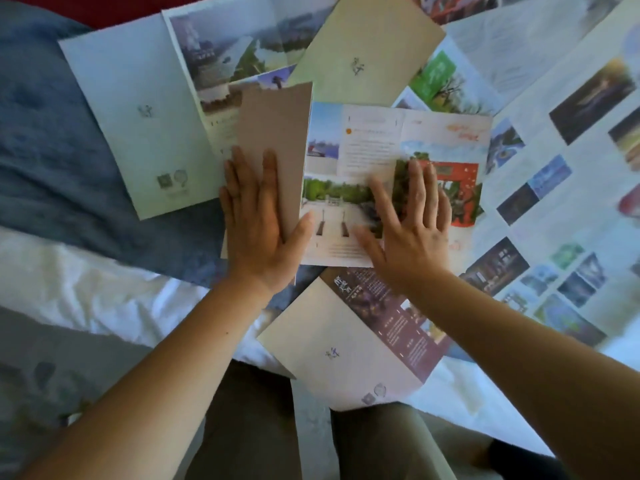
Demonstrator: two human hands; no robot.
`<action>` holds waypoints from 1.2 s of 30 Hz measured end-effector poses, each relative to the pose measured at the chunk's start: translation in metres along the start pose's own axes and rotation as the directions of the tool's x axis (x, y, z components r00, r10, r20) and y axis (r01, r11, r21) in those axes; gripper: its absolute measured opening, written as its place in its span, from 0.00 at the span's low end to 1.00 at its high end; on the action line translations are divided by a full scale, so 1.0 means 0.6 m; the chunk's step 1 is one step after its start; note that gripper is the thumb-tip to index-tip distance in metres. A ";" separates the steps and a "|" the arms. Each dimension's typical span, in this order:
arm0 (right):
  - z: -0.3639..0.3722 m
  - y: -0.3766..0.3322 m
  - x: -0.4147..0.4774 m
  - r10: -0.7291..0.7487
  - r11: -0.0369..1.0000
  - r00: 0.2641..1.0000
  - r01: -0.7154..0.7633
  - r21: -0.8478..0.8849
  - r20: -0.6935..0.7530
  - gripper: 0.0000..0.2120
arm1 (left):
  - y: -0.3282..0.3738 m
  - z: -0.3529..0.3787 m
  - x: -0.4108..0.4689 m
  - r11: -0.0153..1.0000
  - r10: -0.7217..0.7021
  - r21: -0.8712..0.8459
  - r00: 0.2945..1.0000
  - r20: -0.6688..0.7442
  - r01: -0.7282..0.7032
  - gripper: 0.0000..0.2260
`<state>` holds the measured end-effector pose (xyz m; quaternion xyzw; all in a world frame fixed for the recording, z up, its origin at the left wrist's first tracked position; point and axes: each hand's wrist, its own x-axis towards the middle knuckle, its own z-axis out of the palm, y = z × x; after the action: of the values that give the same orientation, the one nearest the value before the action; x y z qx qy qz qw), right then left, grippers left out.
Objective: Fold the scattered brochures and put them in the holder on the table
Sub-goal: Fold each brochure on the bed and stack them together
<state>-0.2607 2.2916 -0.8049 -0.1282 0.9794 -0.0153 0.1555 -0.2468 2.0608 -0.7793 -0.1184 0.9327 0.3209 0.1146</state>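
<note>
A colourful brochure (pixel 374 140) lies open in the middle of the bed. Its left panel (pixel 277 133), plain beige on the back, is raised and partly turned over. My left hand (pixel 258 223) lies flat on that panel with straight fingers, the thumb at the panel's right edge. My right hand (pixel 408 220) presses flat on the brochure's printed inner pages, fingers spread. No holder is in view.
More brochures lie scattered around: a pale green one (pixel 138 116) at the left, a cream one (pixel 367 50) at the top, a purple-and-cream one (pixel 349 348) near my knees, and a large unfolded sheet (pixel 561 188) at the right. A blue blanket (pixel 52 150) and white sheet (pixel 86 285) lie underneath.
</note>
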 end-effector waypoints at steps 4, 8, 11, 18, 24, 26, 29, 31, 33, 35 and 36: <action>0.014 0.037 -0.015 0.008 0.995 1.000 -0.006 0.102 -0.018 0.34 | 0.040 0.039 0.005 0.999 0.036 0.004 0.999 0.020 -0.036 0.41; 0.012 0.070 -0.005 -0.045 0.971 0.995 0.066 0.229 -0.093 0.29 | 0.070 0.066 0.005 0.998 0.043 0.035 0.999 0.023 -0.044 0.40; 0.015 0.092 -0.016 -0.007 0.991 0.998 0.015 0.136 -0.060 0.32 | 0.087 0.082 0.002 0.995 0.060 0.073 0.998 0.016 -0.061 0.39; 0.029 0.110 -0.021 0.119 0.986 0.993 -0.115 0.121 -0.023 0.42 | 0.122 0.109 0.000 0.991 0.012 0.136 1.000 -0.019 -0.010 0.40; 0.031 0.115 -0.018 0.100 0.975 0.994 -0.088 0.203 -0.051 0.36 | 0.138 0.155 -0.006 0.950 0.063 0.306 0.998 0.030 -0.069 0.36; 0.033 0.121 -0.020 0.095 0.966 0.992 -0.074 0.246 -0.078 0.32 | 0.127 0.170 -0.007 0.913 0.070 0.400 0.997 0.028 -0.075 0.36; 0.037 0.125 -0.022 0.100 0.968 0.991 -0.076 0.240 -0.088 0.31 | 0.111 0.189 -0.005 0.862 0.113 0.498 0.994 -0.002 -0.097 0.36; 0.040 0.124 -0.021 0.102 0.973 0.990 -0.078 0.219 -0.099 0.31 | 0.107 0.198 -0.001 0.856 0.128 0.508 0.991 -0.029 -0.095 0.37; 0.043 0.121 -0.019 0.109 0.974 0.987 -0.083 0.209 -0.118 0.31 | 0.104 0.204 0.001 0.857 0.148 0.504 0.988 -0.043 -0.106 0.38; 0.048 0.118 -0.018 0.115 0.974 0.983 -0.084 0.212 -0.140 0.32 | 0.098 0.207 0.002 0.862 0.166 0.493 0.985 -0.052 -0.119 0.39; 0.050 0.118 -0.018 0.119 0.973 0.981 -0.085 0.216 -0.151 0.32 | 0.097 0.209 0.003 0.864 0.172 0.488 0.983 -0.057 -0.123 0.39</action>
<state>-0.2591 2.3633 -0.8354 -0.0588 0.9871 -0.1205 0.0879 -0.2482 2.1837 -0.8429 -0.0299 0.9939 0.0798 0.0695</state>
